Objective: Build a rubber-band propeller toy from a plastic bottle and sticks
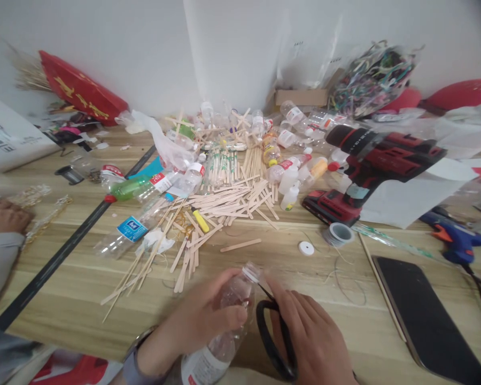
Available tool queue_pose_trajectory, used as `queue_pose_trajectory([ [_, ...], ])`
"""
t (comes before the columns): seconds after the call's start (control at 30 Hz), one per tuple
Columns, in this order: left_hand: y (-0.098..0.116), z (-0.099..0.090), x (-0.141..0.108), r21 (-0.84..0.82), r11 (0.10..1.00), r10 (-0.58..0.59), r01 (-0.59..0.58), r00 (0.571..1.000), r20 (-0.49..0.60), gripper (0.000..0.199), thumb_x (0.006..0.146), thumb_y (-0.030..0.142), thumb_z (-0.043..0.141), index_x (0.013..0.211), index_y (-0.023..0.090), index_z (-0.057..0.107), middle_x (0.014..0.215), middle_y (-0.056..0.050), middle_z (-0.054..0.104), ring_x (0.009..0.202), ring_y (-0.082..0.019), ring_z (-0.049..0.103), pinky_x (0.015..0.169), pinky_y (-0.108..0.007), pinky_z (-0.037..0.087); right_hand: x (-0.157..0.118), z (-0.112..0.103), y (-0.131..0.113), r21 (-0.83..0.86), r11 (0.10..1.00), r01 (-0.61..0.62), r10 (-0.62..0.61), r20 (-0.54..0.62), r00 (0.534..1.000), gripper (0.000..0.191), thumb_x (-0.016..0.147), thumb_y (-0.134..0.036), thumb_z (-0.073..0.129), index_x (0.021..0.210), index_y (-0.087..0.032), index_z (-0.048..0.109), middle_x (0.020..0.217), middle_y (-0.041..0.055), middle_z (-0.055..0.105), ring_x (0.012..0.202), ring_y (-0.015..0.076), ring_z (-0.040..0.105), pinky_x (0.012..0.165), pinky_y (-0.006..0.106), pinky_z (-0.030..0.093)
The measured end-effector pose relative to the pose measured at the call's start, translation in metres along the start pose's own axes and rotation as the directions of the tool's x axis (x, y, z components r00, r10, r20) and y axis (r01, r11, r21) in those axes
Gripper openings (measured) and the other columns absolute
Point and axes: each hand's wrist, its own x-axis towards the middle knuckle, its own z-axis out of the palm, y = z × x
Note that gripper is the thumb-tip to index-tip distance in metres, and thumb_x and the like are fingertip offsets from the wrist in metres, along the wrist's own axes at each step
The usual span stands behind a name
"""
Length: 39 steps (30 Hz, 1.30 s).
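My left hand (pixel 212 315) is wrapped round a clear plastic bottle (pixel 238 291), which leans with its uncapped neck pointing up and away from me. A white label shows low on the bottle, near the table's front edge. In my right hand (pixel 312 331) is a pair of scissors (pixel 260 326) with black handles. The dark blade end lies close beside the bottle's neck; whether it touches the plastic I cannot tell, as the fingers partly hide it and the view is slightly blurred.
Several wooden craft sticks (pixel 232 203) and plastic bottles (pixel 132 230) crowd the middle. A red cordless drill (pixel 369 166) stands at right, near a phone (pixel 420 310) and a blue glue gun (pixel 457 240). A black strip (pixel 60 256) crosses the left side, where another person's hand (pixel 4 216) rests.
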Motion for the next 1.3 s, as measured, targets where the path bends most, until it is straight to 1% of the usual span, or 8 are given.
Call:
queue_pose_trajectory([
  [0.13,0.001,0.000,0.004,-0.001,1.000,-0.024,0.024,1.000,-0.009,0.055,0.086,0.043,0.068,0.136,0.025,0.055,0.123,-0.003,0.069,0.114,-0.025,0.061,0.099,-0.036,0.047,0.003,0.004,-0.001,-0.052,0.999,-0.007,0.007,-0.004,1.000,0.052,0.099,-0.009,0.025,0.151,-0.004,0.030,0.069,0.0032,0.069,0.056,0.0192,0.065,0.053,0.031,0.053],
  [0.33,-0.002,0.001,0.005,-0.026,1.000,-0.010,0.009,1.000,-0.024,0.062,0.090,0.041,0.066,0.146,0.029,0.042,0.130,-0.003,0.066,0.118,-0.023,0.059,0.102,-0.037,0.045,0.005,0.011,0.000,-0.080,0.996,-0.038,0.037,-0.006,0.999,0.057,0.103,-0.013,0.018,0.159,-0.006,0.009,0.067,0.0028,0.067,0.054,0.0192,0.063,0.051,0.031,0.052],
  [0.47,0.007,0.000,0.012,-0.035,0.999,0.001,-0.002,1.000,-0.019,0.059,0.089,0.046,0.065,0.141,0.027,0.045,0.127,-0.005,0.065,0.115,-0.024,0.059,0.098,-0.037,0.046,0.007,0.011,0.000,-0.096,0.994,-0.043,0.042,-0.018,0.999,0.059,0.102,-0.012,0.020,0.159,-0.007,0.005,0.068,0.0032,0.067,0.055,0.0189,0.064,0.053,0.031,0.051],
  [0.57,0.021,0.000,0.019,-0.030,0.999,0.034,-0.035,0.999,-0.033,0.042,0.090,0.050,0.059,0.122,0.022,0.054,0.110,-0.004,0.068,0.101,-0.022,0.063,0.090,-0.035,0.048,0.010,0.010,0.000,-0.101,0.994,-0.033,0.032,-0.014,0.999,0.060,0.102,-0.010,0.021,0.160,-0.009,0.004,0.068,0.0030,0.068,0.054,0.0187,0.063,0.052,0.031,0.050],
  [0.67,0.035,0.003,0.025,-0.019,1.000,0.018,-0.019,0.998,-0.055,0.026,0.093,0.044,0.055,0.104,0.020,0.056,0.091,-0.001,0.066,0.089,-0.018,0.063,0.083,-0.032,0.047,0.011,0.008,0.000,-0.101,0.994,-0.038,0.037,-0.013,0.999,0.059,0.103,-0.012,0.019,0.159,-0.007,0.002,0.067,0.0030,0.067,0.054,0.0189,0.063,0.051,0.031,0.050],
  [0.8,0.047,0.006,0.029,0.118,0.993,-0.022,0.029,0.998,-0.064,0.017,0.092,0.036,0.052,0.096,0.020,0.056,0.085,0.001,0.065,0.084,-0.018,0.062,0.079,-0.032,0.046,0.013,0.008,0.000,-0.099,0.994,-0.038,0.036,-0.026,0.999,0.057,0.105,-0.016,0.016,0.159,-0.007,0.001,0.067,0.0039,0.068,0.054,0.0191,0.063,0.050,0.031,0.049],
  [1.0,0.055,0.008,0.033,0.424,0.905,0.015,0.026,0.996,-0.093,0.021,0.094,0.034,0.044,0.079,0.021,0.051,0.075,0.003,0.059,0.074,-0.016,0.056,0.069,-0.030,0.039,0.012,0.009,0.001,-0.100,0.994,-0.041,0.038,-0.034,0.999,0.059,0.103,-0.012,0.016,0.160,-0.010,-0.002,0.068,0.0040,0.069,0.054,0.0192,0.063,0.049,0.032,0.048],
  [1.3,0.050,0.004,0.033,0.487,0.873,0.020,0.024,0.996,-0.086,0.024,0.094,0.037,0.039,0.077,0.022,0.048,0.075,0.002,0.055,0.073,-0.017,0.054,0.066,-0.031,0.038,0.010,0.015,0.002,0.040,0.998,-0.039,0.039,-0.008,0.999,0.065,0.099,-0.008,0.026,0.160,-0.013,0.002,0.075,0.0050,0.071,0.058,0.0201,0.065,0.052,0.032,0.052],
])
